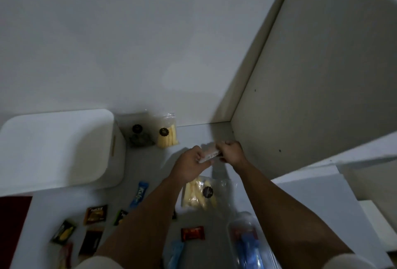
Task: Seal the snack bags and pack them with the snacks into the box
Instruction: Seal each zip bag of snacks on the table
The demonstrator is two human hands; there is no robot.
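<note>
Above the pale worktop (193,135), we see the left hand (189,165) and right hand (231,151) pinching a small crinkled clear plastic snack bag (209,154) between them (contents unclear), their grip clamped on its edge; the smooth rounded white box (58,148) sits to the left.

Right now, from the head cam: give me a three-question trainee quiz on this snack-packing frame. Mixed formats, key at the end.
1. True or false: both hands hold the same small clear bag.
2. Multiple choice: the white lidded box sits where?
A. Left of the hands
B. Right of the hands
C. Under the forearms
3. Fill in: the blue snack bar lies on the table, ____ the box.

Key
1. True. The left hand and right hand each pinch one end of it, above the table.
2. A.
3. Outside; the lid is on.
</note>
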